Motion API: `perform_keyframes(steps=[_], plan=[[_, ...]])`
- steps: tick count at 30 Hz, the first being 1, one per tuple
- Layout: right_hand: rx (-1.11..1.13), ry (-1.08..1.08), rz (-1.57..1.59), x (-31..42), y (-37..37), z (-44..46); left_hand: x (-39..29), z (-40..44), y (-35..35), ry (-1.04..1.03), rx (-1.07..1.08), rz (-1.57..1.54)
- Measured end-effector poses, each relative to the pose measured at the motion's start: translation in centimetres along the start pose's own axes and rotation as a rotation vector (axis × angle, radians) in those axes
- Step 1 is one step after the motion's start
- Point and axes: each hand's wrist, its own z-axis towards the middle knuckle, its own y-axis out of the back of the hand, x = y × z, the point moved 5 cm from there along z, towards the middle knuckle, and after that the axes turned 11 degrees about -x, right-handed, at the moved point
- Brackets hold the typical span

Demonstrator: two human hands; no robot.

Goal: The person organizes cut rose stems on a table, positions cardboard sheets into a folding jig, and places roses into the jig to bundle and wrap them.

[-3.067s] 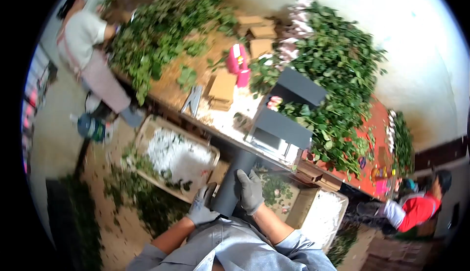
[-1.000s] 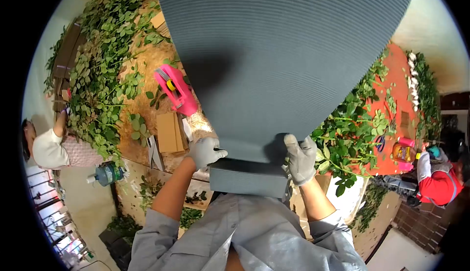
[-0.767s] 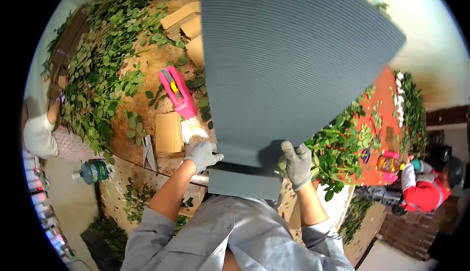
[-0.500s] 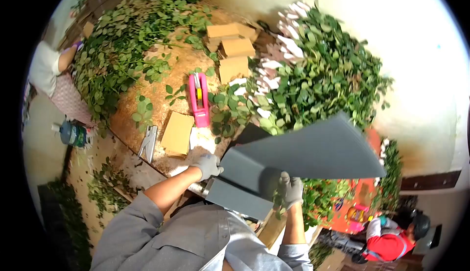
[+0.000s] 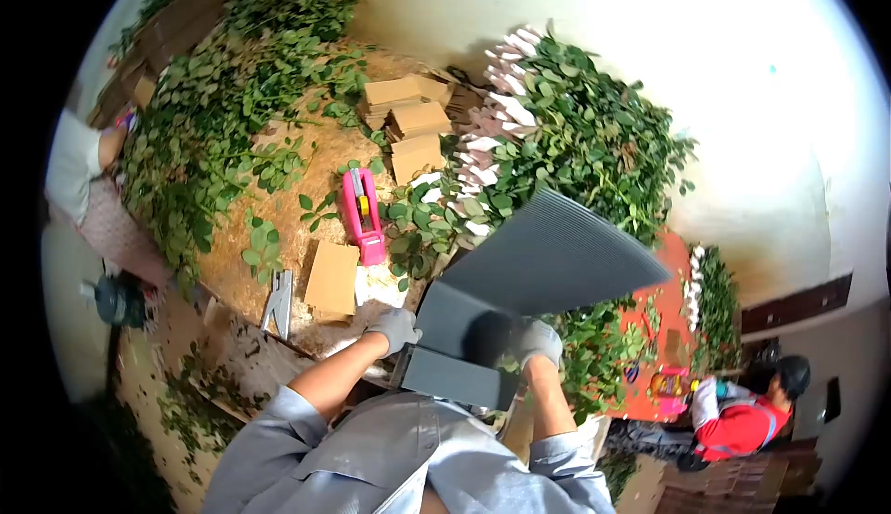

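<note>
Corrugated grey sheet (image 5: 566,259) sits bent at the near edge of the wooden table (image 5: 325,156), just before the person's grey shirt (image 5: 371,454), its long panel rising away. The left hand (image 5: 397,330) touches its left edge, curled; the right hand (image 5: 538,342), blurred, is at its right edge; whether either grips it, I cannot tell. Beyond lie a silver stapler (image 5: 278,305), cardboard pieces (image 5: 331,277) and a pink tape dispenser (image 5: 364,226); farther back, leafy stems (image 5: 603,133) lie heaped near the pale wall (image 5: 436,3).

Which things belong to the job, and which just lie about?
Likely the job: ribbed dark-grey sheet; grey-gloved left hand; grey-gloved right hand.

Apparently lying about: pink plastic tape dispenser; silver metal hand tool; stacked brown cardboard rectangles.
</note>
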Motion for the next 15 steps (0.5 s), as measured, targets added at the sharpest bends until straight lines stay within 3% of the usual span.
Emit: perform_keyframes(steps=[2, 4, 6, 9, 12, 13, 14, 15], plan=[[0.023, -0.076, 0.035, 3.0, 2.7, -1.9, -0.1, -0.1, 0.0, -0.036, 0.009, 0.013], [-0.018, 0.112, 0.141, 6.2, 2.6, -1.9, -0.1, 0.0, 0.2, -0.015, -0.021, -0.012], [-0.238, 0.350, 0.181, 9.3, 1.8, -2.2, 0.4, 0.2, -0.3, -0.025, -0.006, 0.010], [-0.128, 0.552, -0.073, 12.7, -0.1, -1.0, 0.5, -0.1, -0.2, -0.017, 0.001, 0.002], [-0.126, 0.461, -0.033, 12.2, -5.5, 1.3, 0.7, 0.3, -0.4, 0.049, 0.099, 0.055], [0.112, 0.307, 0.224, 10.9, -6.1, 1.4, 2.5, 0.7, -2.1, 0.088, 0.031, -0.228], [0.124, 0.303, 0.226, 10.8, -6.1, 0.9, 4.0, 0.4, -3.0, 0.130, -0.040, -0.512], [0.088, 0.345, 0.163, 10.9, -5.9, 0.3, 3.2, -1.3, -2.2, 0.011, 0.133, -1.245]])
